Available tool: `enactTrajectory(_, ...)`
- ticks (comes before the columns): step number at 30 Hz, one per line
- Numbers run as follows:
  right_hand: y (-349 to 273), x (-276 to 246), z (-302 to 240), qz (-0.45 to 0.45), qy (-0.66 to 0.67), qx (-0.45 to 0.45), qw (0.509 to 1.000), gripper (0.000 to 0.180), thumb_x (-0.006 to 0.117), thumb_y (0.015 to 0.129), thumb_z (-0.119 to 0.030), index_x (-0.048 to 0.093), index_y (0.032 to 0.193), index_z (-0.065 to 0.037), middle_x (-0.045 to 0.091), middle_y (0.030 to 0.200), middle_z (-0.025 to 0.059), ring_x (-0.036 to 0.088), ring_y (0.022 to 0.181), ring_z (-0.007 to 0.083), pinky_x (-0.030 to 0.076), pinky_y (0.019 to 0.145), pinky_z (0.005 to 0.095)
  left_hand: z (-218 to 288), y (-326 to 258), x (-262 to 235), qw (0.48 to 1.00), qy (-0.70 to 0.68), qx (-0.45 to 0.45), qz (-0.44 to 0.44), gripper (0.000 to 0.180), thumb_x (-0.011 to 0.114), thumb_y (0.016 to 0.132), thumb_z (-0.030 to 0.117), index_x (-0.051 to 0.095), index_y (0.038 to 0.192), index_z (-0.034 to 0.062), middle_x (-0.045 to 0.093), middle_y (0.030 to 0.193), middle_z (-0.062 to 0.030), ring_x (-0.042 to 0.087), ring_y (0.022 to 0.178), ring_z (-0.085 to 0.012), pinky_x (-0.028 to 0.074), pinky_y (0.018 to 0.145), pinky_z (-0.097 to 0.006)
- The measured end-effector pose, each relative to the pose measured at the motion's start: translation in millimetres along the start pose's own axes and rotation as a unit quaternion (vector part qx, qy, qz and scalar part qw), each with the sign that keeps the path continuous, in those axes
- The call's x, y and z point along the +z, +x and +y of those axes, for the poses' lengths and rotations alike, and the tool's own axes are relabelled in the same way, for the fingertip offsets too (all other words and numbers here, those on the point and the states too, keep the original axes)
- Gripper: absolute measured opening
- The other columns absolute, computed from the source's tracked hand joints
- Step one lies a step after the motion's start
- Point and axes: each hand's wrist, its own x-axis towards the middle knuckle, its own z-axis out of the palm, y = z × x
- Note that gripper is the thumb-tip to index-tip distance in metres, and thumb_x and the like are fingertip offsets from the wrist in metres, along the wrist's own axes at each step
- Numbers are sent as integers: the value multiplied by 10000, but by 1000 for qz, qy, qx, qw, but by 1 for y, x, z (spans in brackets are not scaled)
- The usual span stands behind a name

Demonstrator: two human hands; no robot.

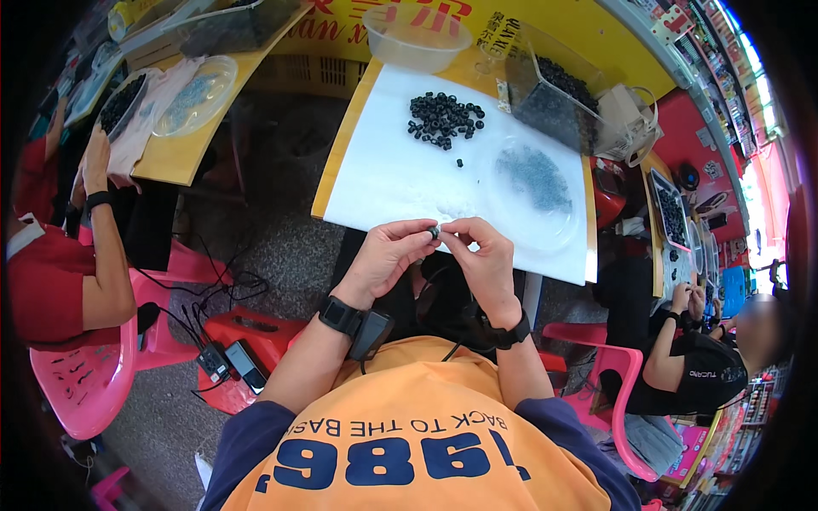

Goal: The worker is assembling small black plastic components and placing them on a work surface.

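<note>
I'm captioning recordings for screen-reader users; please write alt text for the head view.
A person's left hand and right hand pinch a small dark piece at the near edge of a white-topped table. On it sit a pile of black pieces and a clear round tray of bluish bits. Other people sit either side.

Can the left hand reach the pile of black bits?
Probably yes: just white surface lies between the left hand and the black pile, though that hand is pinching a small dark piece.

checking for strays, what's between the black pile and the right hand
One loose black piece, a tiny dark speck and an unclear pale patch, on the white surface, in the head view.
</note>
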Motion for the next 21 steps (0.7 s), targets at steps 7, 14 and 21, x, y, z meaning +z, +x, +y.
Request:
enactTrajectory(7,-1,7,3,24,-27,-73,997,130,729,824,-4,709,950,-25,700,883,88,654,707,169,518,642,269,-1,2,0,1000,-2,12,-1,261,658,924,12,660,1180,-36,692,1101,-123,681,980,-180,567,900,-289)
enactTrajectory(14,4,7,14,18,22,5,1000,114,712,856,-8,719,968,7,714,852,52,616,718,92,487,668,223,0,5,1,1000,-9,9,8,248,641,938,20,648,1178,-42,688,1097,-122,679,992,-181,566,906,-284)
enactTrajectory(21,25,-26,49,114,158,92,976,145,688,918,-54,714,1028,36,687,878,7,590,781,46,461,706,179,3,8,-10,994,-99,29,46,275,605,967,33,603,1233,-35,676,1113,-133,676,1005,-176,576,896,-260)
